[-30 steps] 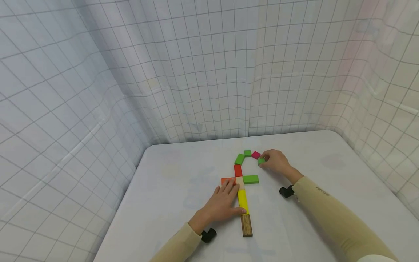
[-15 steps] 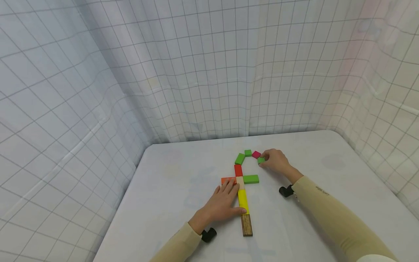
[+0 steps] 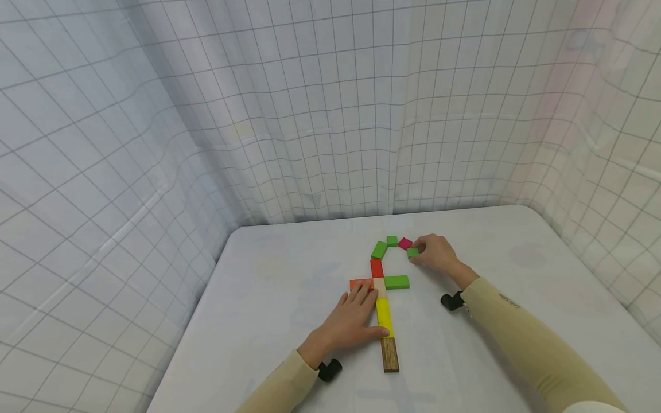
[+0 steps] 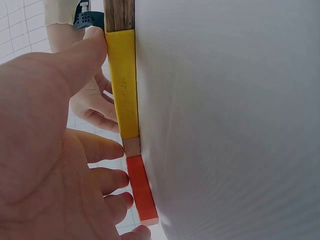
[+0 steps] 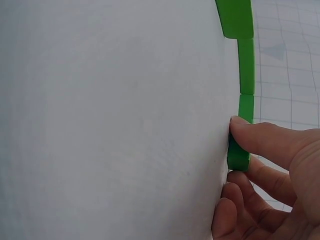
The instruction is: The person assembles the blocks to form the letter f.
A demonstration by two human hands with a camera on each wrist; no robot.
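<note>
Flat coloured blocks lie end to end on the white table. My right hand (image 3: 436, 254) pinches a small green block (image 3: 412, 252) beside a magenta block (image 3: 405, 244). From there a small green square block (image 3: 392, 241) and a slanted green block (image 3: 379, 249) curve round to a red block (image 3: 377, 268). My left hand (image 3: 348, 321) has its fingers extended at the orange block (image 3: 360, 283) and the pale wooden block (image 3: 379, 288). Its thumb is at the lower end of the yellow block (image 3: 384, 318), just above the brown wooden block (image 3: 390, 355).
A longer green block (image 3: 396, 281) extends right from the pale one. White gridded curtains (image 3: 320, 115) surround the table (image 3: 268, 287) at the back and sides. Each wrist bears a small black camera; the left camera (image 3: 329, 370) sits close to the tabletop.
Hands and blocks keep practically the same places; the right hand still pinches the small green block. Only a very slight shift of the view shows.
</note>
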